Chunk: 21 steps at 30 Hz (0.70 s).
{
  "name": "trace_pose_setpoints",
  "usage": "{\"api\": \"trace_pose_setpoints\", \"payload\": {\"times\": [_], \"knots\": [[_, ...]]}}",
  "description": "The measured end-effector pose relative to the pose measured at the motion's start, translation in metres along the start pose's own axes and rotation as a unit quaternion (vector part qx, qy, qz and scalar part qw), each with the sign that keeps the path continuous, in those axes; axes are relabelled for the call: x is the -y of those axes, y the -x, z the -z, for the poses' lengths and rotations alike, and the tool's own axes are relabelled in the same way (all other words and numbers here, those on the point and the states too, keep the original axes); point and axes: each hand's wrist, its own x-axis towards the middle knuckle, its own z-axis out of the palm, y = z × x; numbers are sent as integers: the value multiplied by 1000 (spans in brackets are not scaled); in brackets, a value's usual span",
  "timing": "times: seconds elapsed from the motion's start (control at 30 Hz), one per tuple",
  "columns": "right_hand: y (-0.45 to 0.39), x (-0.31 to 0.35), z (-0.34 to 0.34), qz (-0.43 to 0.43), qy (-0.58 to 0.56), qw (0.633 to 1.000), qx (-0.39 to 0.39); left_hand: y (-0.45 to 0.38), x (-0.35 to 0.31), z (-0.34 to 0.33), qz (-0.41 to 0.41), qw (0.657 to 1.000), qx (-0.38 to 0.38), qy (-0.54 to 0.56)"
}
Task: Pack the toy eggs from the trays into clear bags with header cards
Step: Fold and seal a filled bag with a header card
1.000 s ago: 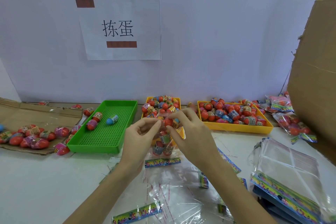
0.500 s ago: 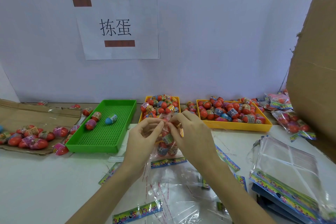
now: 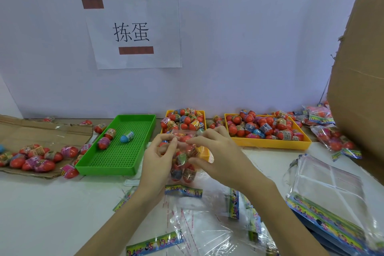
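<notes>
Pinching filled bag [image 3: 184,164] top | between 2 hands: left [image 3: 158,160], right [image 3: 218,158]

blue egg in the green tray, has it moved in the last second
No. The blue egg lies at the same spot in the green tray, beside the same two red eggs; only the camera shifted.

A pale, bluish-white wall [image 3: 249,37] fills the upper part of the view, evenly lit. A white paper sign [image 3: 135,33] hangs on it, printed with two black characters and two brown bars. Below runs a white table [image 3: 41,203]. At the right edge rises a tall brown cardboard panel [image 3: 361,89] — its edge frayed.
</notes>
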Motion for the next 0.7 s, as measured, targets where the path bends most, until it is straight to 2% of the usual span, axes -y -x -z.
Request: {"api": "trace_pose_setpoints", "payload": {"times": [0.1, 0.23, 0.33, 0.5, 0.7], "knots": [[-1, -5, -2, -3, 0, 999, 46, 0, -1, 0, 5, 1000, -2, -5], [-3, -4, -2, -1, -27, 999, 20, 2, -2, -2, 8, 1000, 4, -10], [-3, -6, 0, -8, -41, 999, -1, 1, -8, -4, 29, 998, 50, -5], [-2, -9, 0, -15, -52, 999, -7, -2, -13, 7, 46, 982, 164, -79], [-3, -8, 0, -10, -62, 998, -23, -2, -9, 8, 36, 980, 170, -96]]}}
